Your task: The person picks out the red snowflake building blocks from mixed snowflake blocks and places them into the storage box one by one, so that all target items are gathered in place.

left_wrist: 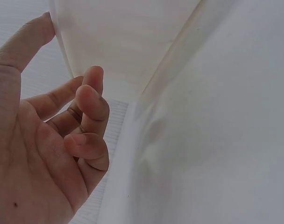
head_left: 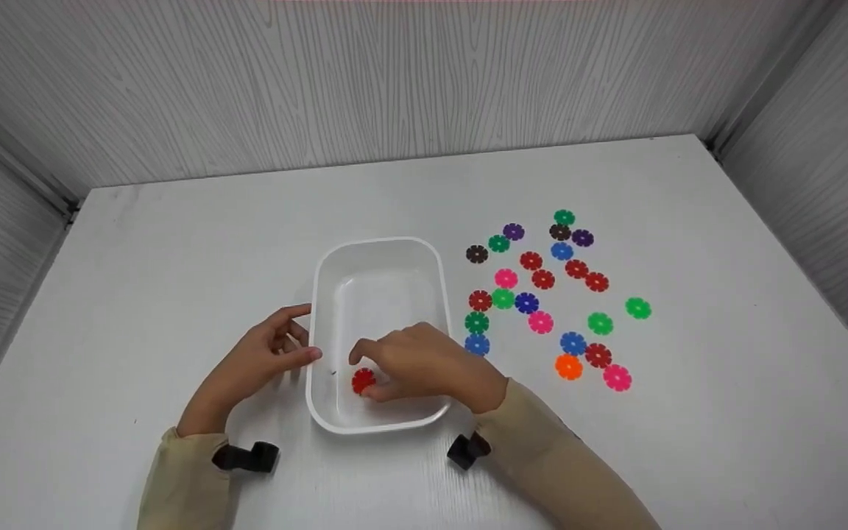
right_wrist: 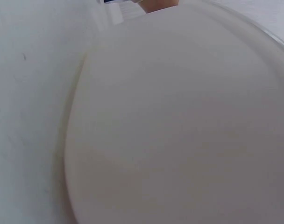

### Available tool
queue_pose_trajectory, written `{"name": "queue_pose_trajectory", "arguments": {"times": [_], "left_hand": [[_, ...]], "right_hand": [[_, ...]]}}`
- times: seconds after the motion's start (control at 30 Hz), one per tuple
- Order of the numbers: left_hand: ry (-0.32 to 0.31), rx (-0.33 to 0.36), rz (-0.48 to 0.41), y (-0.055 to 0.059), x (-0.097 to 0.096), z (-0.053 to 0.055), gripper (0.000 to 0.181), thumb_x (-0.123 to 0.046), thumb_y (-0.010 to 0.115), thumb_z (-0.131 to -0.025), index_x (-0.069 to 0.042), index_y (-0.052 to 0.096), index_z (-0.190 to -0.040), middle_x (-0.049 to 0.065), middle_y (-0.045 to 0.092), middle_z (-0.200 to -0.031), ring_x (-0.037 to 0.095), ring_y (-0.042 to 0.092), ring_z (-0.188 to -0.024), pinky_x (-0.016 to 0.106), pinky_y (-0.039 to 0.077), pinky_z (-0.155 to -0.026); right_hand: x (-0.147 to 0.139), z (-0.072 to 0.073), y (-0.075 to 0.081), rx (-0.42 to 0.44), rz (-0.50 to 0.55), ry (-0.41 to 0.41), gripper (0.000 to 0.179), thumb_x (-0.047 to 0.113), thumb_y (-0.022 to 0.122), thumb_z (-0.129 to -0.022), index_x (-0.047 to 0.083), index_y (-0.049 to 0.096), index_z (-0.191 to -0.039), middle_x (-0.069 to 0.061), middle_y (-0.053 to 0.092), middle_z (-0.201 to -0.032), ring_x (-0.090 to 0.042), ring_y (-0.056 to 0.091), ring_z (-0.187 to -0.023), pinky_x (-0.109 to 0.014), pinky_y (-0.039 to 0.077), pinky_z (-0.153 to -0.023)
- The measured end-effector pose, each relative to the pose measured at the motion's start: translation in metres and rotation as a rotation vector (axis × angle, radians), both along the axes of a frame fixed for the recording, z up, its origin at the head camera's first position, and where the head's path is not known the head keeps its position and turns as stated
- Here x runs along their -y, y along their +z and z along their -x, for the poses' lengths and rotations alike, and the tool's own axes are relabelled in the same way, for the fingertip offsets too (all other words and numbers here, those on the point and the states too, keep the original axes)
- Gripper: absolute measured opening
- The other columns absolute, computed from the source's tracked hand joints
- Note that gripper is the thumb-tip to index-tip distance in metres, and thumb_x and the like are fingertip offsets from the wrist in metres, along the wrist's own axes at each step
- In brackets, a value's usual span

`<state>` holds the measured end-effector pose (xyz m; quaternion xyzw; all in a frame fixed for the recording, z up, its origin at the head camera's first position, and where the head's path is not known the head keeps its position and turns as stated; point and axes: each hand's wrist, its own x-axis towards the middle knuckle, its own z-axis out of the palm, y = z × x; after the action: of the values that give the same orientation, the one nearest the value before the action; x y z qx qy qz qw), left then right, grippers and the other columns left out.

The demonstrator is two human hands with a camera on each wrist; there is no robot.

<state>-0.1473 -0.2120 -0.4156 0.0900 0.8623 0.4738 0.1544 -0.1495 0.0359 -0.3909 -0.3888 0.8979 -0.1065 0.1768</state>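
A white plastic tray (head_left: pixel 381 427) stands on the table in front of me. My left hand (head_left: pixel 258 357) holds its left rim, with the thumb over the edge and the forefinger against it farther back. In the left wrist view the other fingers of the left hand (left_wrist: pixel 48 135) curl loosely outside the wall. Over the tray's near part is my right hand (head_left: pixel 417 364), its forefinger and thumb spread apart. A red notched disc (head_left: pixel 363 380) lies in the tray beside the thumb, which overlaps its lower edge. The right wrist view shows mostly the tray wall (right_wrist: pixel 179 121).
Several notched discs lie scattered on the table right of the tray, among them an orange disc (head_left: pixel 568 366), a bright green disc (head_left: pixel 638 308) and a black disc (head_left: pixel 477 254). Wood-grain panels (head_left: pixel 394 81) border the white table (head_left: pixel 174 243) at the back and sides.
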Motion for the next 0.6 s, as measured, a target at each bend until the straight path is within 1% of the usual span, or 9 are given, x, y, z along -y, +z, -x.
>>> {"name": "queue_pose_trajectory", "arguments": {"times": [0.13, 0.23, 0.3, 0.37, 0.47, 0.6], "left_hand": [[-0.004, -0.001, -0.005, 0.001, 0.000, -0.001, 0.066, -0.026, 0.070, -0.088, -0.007, 0.041, -0.143, 0.008, 0.057, -0.100, 0.009, 0.049, -0.071, 0.022, 0.041, -0.060], [0.002, 0.006, -0.009, 0.001, 0.000, -0.001, 0.066, -0.027, 0.071, -0.087, -0.007, 0.041, -0.143, 0.007, 0.057, -0.100, 0.009, 0.049, -0.071, 0.022, 0.041, -0.060], [0.008, 0.012, -0.012, 0.001, 0.000, -0.001, 0.067, -0.027, 0.071, -0.087, -0.007, 0.042, -0.143, 0.006, 0.056, -0.100, 0.009, 0.049, -0.071, 0.023, 0.041, -0.059], [0.010, 0.015, -0.008, 0.001, 0.000, -0.001, 0.067, -0.027, 0.072, -0.087, -0.008, 0.042, -0.143, 0.007, 0.056, -0.100, 0.009, 0.049, -0.071, 0.023, 0.041, -0.059], [0.010, 0.014, 0.000, 0.001, 0.000, -0.001, 0.067, -0.028, 0.072, -0.087, -0.008, 0.042, -0.143, 0.008, 0.056, -0.101, 0.010, 0.049, -0.072, 0.023, 0.042, -0.058], [0.016, 0.019, 0.004, 0.002, -0.001, -0.001, 0.066, -0.028, 0.072, -0.086, -0.009, 0.042, -0.142, 0.008, 0.056, -0.101, 0.011, 0.048, -0.073, 0.023, 0.042, -0.058]], "right_hand": [[-0.003, 0.001, 0.002, 0.007, 0.061, 0.007, 0.043, 0.039, 0.066, -0.090, 0.025, 0.056, -0.129, 0.004, 0.060, -0.072, -0.010, 0.050, -0.061, -0.020, 0.040, -0.060], [-0.008, 0.003, 0.007, 0.023, 0.135, 0.003, 0.042, 0.036, 0.067, -0.090, 0.023, 0.056, -0.128, 0.002, 0.059, -0.075, -0.010, 0.049, -0.060, -0.018, 0.039, -0.056], [-0.013, 0.003, 0.011, 0.048, 0.195, 0.001, 0.042, 0.035, 0.067, -0.089, 0.022, 0.056, -0.127, 0.001, 0.058, -0.075, -0.009, 0.048, -0.059, -0.017, 0.038, -0.055], [-0.019, 0.004, 0.016, 0.075, 0.255, -0.005, 0.043, 0.035, 0.069, -0.088, 0.020, 0.056, -0.127, -0.003, 0.057, -0.074, -0.009, 0.047, -0.059, -0.017, 0.037, -0.056], [-0.031, 0.006, 0.022, 0.114, 0.330, -0.029, 0.043, 0.034, 0.070, -0.088, 0.019, 0.056, -0.125, -0.004, 0.055, -0.074, -0.008, 0.045, -0.061, -0.017, 0.037, -0.058], [-0.050, 0.011, 0.026, 0.109, 0.431, -0.067, 0.040, 0.029, 0.071, -0.087, 0.016, 0.057, -0.123, -0.001, 0.052, -0.073, -0.007, 0.045, -0.064, -0.016, 0.039, -0.058]]}}
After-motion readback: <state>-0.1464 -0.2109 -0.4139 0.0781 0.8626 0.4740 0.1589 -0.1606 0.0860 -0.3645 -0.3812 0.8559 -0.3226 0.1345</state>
